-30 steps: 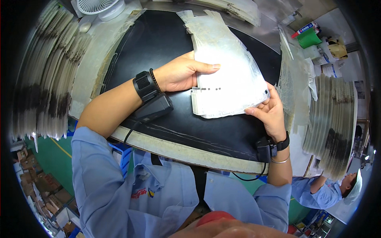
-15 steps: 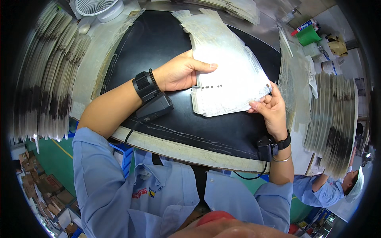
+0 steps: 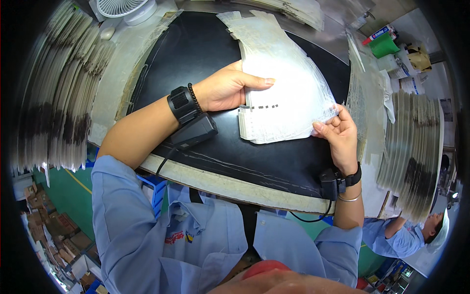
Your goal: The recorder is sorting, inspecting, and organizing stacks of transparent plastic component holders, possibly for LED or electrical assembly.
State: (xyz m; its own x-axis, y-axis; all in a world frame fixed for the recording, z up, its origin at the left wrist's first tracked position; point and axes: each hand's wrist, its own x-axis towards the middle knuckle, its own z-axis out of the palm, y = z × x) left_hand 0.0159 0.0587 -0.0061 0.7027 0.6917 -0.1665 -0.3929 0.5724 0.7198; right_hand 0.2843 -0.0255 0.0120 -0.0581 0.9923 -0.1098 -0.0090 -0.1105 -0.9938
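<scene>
A fanned stack of thin, whitish see-through plastic sheets (image 3: 289,93) lies over a black work mat (image 3: 196,147). My left hand (image 3: 230,88) grips the stack's left edge, thumb flat on top and fingers underneath. A short row of small dark squares runs across the top sheet, beside that hand. At the near right corner, my right hand (image 3: 338,130) pinches the sheets between thumb and fingers. How many sheets are in this pinch cannot be made out. The stack's far end spreads into uneven, overlapping edges.
Tall stacks of similar sheets stand at the left (image 3: 58,98) and at the right (image 3: 411,147). A white fan (image 3: 122,7) sits at the far left. A green object (image 3: 383,45) and a tube lie at the far right. Another person (image 3: 396,237) is at lower right.
My right hand has moved slightly right and its fingers have shifted at the corner. A dark spot on that corner no longer shows. My left hand keeps its hold.
</scene>
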